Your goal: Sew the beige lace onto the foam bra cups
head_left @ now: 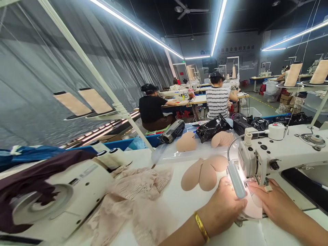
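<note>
A beige fabric piece, shaped like a bra cup, lies under the needle area of a white sewing machine. My left hand, with a gold bracelet at the wrist, curls its fingers around the piece's left side. On the right side, my right hand lies with fingers stretched over the fabric, close to the presser foot. A lit grey lamp on a bendy neck hangs in front of the needle and hides part of my left fingers. Several more beige cups lie just left of the machine.
Crumpled beige lace covers the table at left, beside a second machine draped with dark cloth. Behind are stacked cups, a black plastic bag and a grey cylindrical device. Two people sit at machines farther back.
</note>
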